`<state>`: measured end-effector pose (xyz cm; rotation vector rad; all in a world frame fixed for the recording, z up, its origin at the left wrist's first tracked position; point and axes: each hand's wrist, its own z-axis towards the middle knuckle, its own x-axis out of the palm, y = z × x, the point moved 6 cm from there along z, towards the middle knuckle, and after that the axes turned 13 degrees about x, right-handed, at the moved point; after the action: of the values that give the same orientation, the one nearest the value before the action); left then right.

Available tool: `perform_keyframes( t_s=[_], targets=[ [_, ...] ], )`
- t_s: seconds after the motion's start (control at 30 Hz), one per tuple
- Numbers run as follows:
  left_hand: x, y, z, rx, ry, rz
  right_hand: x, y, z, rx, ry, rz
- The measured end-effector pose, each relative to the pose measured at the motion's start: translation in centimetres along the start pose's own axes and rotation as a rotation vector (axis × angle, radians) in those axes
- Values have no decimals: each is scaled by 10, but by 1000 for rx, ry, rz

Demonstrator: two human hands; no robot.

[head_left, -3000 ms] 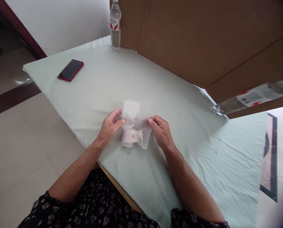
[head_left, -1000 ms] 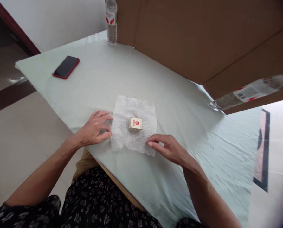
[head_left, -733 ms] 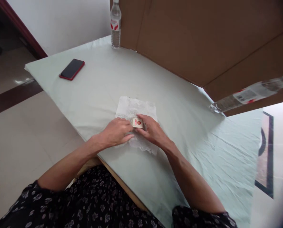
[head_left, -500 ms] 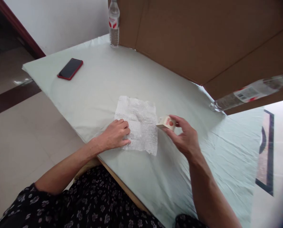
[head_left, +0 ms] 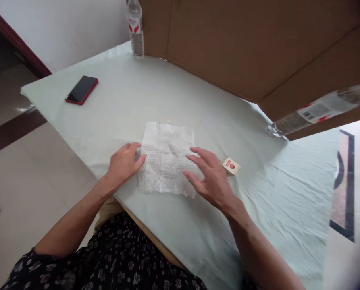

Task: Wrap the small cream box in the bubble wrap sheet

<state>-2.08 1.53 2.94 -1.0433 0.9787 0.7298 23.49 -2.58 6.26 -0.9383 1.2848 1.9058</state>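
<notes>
A sheet of white bubble wrap (head_left: 167, 161) lies flat and slightly wrinkled on the cloth. At its left edge is my left hand (head_left: 123, 163), thumb and fingers apart, the tips touching or just beside the edge. My right hand (head_left: 211, 177) is over the right side of the sheet, fingers spread, with nothing in it. Just beyond that hand a small cream box (head_left: 231, 166) with a red print rests on the cloth, its left side partly hidden by the hand.
A pale green cloth (head_left: 113, 108) covers the table. A phone in a red case (head_left: 82, 89) lies at the far left. One clear water bottle (head_left: 136, 30) stands at the back; another bottle (head_left: 315, 112) is at the right, against a large brown cardboard panel (head_left: 243, 44).
My right hand has let go of the small box, now on the cloth, and moved left over the bubble wrap. My left hand has drawn back to the sheet's left edge.
</notes>
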Motion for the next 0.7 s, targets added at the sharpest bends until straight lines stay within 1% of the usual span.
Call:
perform_keyframes(
  t_s=[0.03, 0.1, 0.13, 0.2, 0.27, 0.33, 0.43, 0.5, 0.53, 0.6, 0.63, 0.67, 0.7],
  targets=[
    [1, 3, 1, -54, 27, 17, 17, 5, 4, -19, 85, -11],
    [7, 3, 4, -95, 84, 21, 47, 6, 8, -22, 215, -42],
    [10, 0, 5, -91, 109, 15, 58, 4, 9, -14, 252, -58],
    [18, -7, 8, -55, 140, 6, 72, -1, 7, 2, 281, -81],
    [23, -11, 11, -22, 133, 17, 77, -4, 7, 7, 284, -97],
    [23, -10, 14, -18, 115, 49, 77, -4, 8, -2, 286, -110],
    [16, -7, 15, -23, 92, 107, 78, -4, 13, -26, 287, -117],
    [9, -11, 13, 17, 37, 123, 82, -5, 17, -37, 271, -110],
    [6, -17, 11, 66, -3, 115, 84, -5, 19, -42, 260, -105],
    [6, -34, 6, 227, -54, 60, 86, -4, 20, -53, 243, -100],
    [10, -44, 4, 323, -45, 17, 85, -3, 20, -58, 240, -99],
    [16, -51, 1, 408, -11, -28, 82, -3, 19, -64, 238, -103],
    [24, -56, -1, 462, 36, -63, 75, -3, 18, -65, 230, -112]
  ],
)
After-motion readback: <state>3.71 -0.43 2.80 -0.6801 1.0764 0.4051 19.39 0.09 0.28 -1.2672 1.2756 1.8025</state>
